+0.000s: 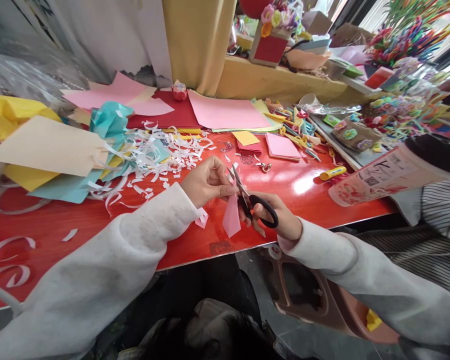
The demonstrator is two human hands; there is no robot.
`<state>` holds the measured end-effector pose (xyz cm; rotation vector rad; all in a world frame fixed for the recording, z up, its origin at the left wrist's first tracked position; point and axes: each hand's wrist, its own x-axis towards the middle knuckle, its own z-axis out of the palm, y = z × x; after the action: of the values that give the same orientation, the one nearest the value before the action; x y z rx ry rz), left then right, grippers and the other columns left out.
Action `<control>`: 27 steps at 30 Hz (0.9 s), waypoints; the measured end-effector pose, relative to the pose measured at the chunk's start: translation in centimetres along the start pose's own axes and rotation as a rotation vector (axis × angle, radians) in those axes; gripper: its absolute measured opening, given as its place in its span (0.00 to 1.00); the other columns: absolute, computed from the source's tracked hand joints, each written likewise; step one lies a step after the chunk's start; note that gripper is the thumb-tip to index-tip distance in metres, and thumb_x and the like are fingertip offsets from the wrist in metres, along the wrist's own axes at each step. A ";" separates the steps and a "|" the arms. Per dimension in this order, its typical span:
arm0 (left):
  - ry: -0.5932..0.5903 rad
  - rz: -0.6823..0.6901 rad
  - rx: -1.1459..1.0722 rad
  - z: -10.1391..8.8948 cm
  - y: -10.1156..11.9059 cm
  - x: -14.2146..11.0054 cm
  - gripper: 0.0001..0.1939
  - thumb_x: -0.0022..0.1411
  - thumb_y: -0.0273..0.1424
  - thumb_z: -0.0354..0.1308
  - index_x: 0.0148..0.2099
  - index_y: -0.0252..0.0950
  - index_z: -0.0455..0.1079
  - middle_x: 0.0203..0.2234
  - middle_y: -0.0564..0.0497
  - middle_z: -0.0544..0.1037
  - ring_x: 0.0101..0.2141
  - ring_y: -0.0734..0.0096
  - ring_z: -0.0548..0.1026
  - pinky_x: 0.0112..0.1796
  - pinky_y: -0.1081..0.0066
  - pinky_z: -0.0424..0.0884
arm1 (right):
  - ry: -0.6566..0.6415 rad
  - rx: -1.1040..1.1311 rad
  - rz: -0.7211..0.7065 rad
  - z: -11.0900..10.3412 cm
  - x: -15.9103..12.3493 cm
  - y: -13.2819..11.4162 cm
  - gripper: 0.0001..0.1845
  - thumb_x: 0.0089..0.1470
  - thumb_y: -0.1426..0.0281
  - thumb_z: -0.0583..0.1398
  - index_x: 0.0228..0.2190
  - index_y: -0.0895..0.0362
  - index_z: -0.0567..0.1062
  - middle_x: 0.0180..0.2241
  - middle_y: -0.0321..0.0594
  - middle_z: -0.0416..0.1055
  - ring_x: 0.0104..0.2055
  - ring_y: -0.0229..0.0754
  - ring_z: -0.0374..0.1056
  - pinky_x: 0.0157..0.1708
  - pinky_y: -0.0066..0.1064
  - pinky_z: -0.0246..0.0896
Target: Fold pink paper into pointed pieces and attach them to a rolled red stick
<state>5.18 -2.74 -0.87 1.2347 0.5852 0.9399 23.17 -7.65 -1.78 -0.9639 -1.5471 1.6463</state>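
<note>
My left hand (211, 181) pinches the top of a folded piece of pink paper (231, 216), which hangs point-up above the red table (195, 245). In my right hand (281, 216) is a pair of scissors (243, 186) with black handles, fingers through the loops. The blades are spread and lie right beside the left fingertips at the paper's upper end. Whether they touch the paper I cannot tell. A small folded pink-and-white paper piece (202, 218) rests on the table below my left hand.
White paper shreds (172, 150) are heaped behind my left hand. Pink square sheets (282, 147) and a yellow sheet (246, 137) lie farther back. A paper cup (386, 172) with a black lid leans at right, near a yellow glue stick or marker (332, 173).
</note>
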 end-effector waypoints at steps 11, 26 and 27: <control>-0.164 -0.062 0.168 -1.2 1.0 0.0 0.21 0.41 0.23 0.65 0.27 0.35 0.53 0.17 0.58 0.71 0.22 0.77 0.73 0.25 0.75 0.68 | -0.060 -0.055 0.114 -1.8 -1.4 -0.9 0.27 0.43 0.53 0.60 0.38 0.63 0.70 0.21 0.36 0.64 0.18 0.29 0.58 0.09 0.17 0.45; -0.059 -0.086 0.614 -0.9 1.1 0.1 0.14 0.56 0.33 0.51 0.46 0.40 0.65 0.34 0.51 0.66 0.20 0.81 0.66 0.24 0.74 0.64 | -0.124 -0.678 0.166 -5.5 -2.3 -3.5 0.39 0.39 0.54 0.62 0.51 0.60 0.66 0.33 0.41 0.66 0.34 0.39 0.62 0.34 0.32 0.60; -0.097 -0.047 0.713 -0.3 0.8 0.0 0.15 0.54 0.36 0.54 0.45 0.40 0.66 0.35 0.50 0.67 0.26 0.77 0.69 0.28 0.72 0.66 | -0.135 -0.655 0.147 -5.3 -2.1 -3.5 0.39 0.40 0.53 0.62 0.51 0.60 0.66 0.32 0.40 0.66 0.33 0.38 0.62 0.34 0.31 0.60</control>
<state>4.73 -2.54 -0.15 1.8764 0.9097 0.6359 28.79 -6.58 1.71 -1.3407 -2.2216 1.3291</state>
